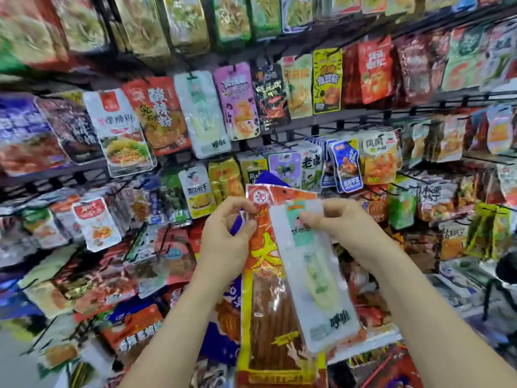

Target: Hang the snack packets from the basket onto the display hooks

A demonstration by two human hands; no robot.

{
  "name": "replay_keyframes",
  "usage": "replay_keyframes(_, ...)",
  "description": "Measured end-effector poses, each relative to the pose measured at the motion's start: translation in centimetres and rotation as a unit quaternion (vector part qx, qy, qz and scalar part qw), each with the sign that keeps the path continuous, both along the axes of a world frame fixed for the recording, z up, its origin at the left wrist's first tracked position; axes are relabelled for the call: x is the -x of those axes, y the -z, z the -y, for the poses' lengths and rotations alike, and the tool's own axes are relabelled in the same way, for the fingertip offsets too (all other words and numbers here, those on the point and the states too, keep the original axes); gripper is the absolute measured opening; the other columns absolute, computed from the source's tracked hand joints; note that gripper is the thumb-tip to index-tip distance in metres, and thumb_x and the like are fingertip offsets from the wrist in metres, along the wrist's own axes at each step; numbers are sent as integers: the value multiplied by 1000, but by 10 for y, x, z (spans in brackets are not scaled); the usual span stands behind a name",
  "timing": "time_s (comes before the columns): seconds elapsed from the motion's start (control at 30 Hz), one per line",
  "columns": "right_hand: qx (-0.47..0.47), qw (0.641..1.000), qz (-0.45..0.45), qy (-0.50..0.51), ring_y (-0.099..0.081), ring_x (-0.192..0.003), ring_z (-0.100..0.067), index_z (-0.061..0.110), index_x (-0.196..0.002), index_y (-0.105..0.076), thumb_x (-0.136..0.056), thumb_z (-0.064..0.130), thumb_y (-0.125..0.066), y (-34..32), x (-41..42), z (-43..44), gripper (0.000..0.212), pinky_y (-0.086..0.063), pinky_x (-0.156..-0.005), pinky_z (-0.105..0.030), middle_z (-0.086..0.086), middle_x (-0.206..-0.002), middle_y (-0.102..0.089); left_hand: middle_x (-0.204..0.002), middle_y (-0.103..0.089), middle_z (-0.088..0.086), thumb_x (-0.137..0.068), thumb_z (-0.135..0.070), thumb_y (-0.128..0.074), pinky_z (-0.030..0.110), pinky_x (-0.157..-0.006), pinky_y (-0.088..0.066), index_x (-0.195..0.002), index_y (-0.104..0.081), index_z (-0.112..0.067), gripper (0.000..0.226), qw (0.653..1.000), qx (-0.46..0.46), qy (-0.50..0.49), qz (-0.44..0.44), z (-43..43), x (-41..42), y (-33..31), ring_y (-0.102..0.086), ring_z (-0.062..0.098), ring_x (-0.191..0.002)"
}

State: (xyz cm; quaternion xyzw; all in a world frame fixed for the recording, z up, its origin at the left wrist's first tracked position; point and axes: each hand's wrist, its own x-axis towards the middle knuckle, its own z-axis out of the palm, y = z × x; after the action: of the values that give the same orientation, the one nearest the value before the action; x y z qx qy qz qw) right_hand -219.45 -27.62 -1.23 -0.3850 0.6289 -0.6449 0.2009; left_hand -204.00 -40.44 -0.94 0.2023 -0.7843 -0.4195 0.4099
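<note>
My left hand grips a long orange and yellow snack packet near its top, with a blue packet behind it. My right hand pinches the upper part of a white and green packet that lies over the orange one. Both hands are held up in front of the display rack. A matching white and green packet hangs on a hook above. The basket is not in view.
Rows of hanging snack packets fill the wire rack on all sides. Bare black hooks stick out just above my hands. A white shelf edge runs at the lower right. A dark stool-like object stands at the far right.
</note>
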Motion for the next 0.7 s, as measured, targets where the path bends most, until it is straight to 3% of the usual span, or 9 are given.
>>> replay_keyframes(0.07, -12, 999, -28, -34, -68, -66, -29, 1, -83, -74, -76, 26, -79, 1, -6, 20, 27, -48, -61, -25, -18, -83, -74, -61, -58, -18, -89, 3, -59, 16, -51, -37, -73, -61, -22, 30, 999, 29, -3, 14, 17, -14, -2, -49, 0, -51)
replay_keyframes(0.17, -53, 993, -77, -65, -59, -57, -11, 16, -70, -76, -79, 23, -76, -5, -24, 47, 12, -42, -54, -22, -6, -66, -70, -75, -65, -29, -87, 3, -61, 11, -56, -41, -66, -65, -31, 39, 997, 60, -13, 40, 42, -30, -3, -59, 7, -66)
replay_keyframes(0.27, -83, 991, -87, -53, -59, -55, -17, 13, -64, -74, -80, 24, -78, -4, -43, 79, 19, -42, -55, -23, -13, -65, -69, -73, -68, -24, -86, 2, -62, 8, -59, -41, -69, -68, -33, 39, 997, 47, -14, 61, 72, -38, -2, -62, 5, -69)
replay_keyframes(0.33, -69, 992, -106, -2, -64, -64, -40, 4, -71, -73, -71, 41, -82, 2, -54, 103, 37, -50, -60, -39, -28, -79, -67, -80, -71, -18, -89, -4, -61, 18, -62, -46, -77, -73, -29, 30, 997, 17, -11, 70, 90, -43, 0, -62, 1, -66)
replay_keyframes(0.37, -53, 993, -106, 24, -66, -69, -40, 3, -73, -73, -69, 39, -82, 4, -59, 114, 38, -53, -62, -45, -27, -80, -68, -83, -72, -15, -91, -8, -61, 24, -63, -48, -81, -75, -27, 26, 998, -5, -4, 70, 98, -45, 0, -65, 5, -70)
replay_keyframes(0.43, -22, 993, -96, 70, -69, -64, -22, 13, -66, -75, -74, 19, -81, 5, -66, 128, 12, -55, -61, -41, -8, -70, -74, -84, -73, -16, -93, -9, -59, 30, -66, -54, -84, -74, -30, 27, 997, -32, 15, 66, 107, -49, -2, -69, 11, -77)
replay_keyframes(0.5, -2, 991, -91, 101, -66, -57, -11, 21, -61, -74, -76, 8, -79, 3, -73, 137, 20, -52, -53, -31, 4, -64, -73, -83, -71, -15, -92, -8, -58, 33, -69, -55, -83, -68, -33, 29, 998, -14, 24, 52, 114, -52, -6, -68, 15, -79)
replay_keyframes(0.6, 29, 988, -102, 113, -71, -65, -23, 19, -65, -75, -77, 9, -78, -5, -80, 147, 15, -56, -56, -38, 1, -68, -74, -77, -63, -1, -92, -4, -56, 44, -63, -50, -82, -54, -31, 29, 999, 34, 30, 19, 124, -54, -12, -61, 27, -68)
replay_keyframes(0.7, 58, 989, -78, 107, -71, -77, -31, 16, -75, -75, -83, 12, -73, -19, -77, 152, 10, -57, -68, -44, -3, -78, -75, -61, -60, -13, -94, -1, -53, 20, -46, -36, -76, -60, -31, 36, 995, 99, 18, 21, 136, -52, -21, -49, 4, -47)
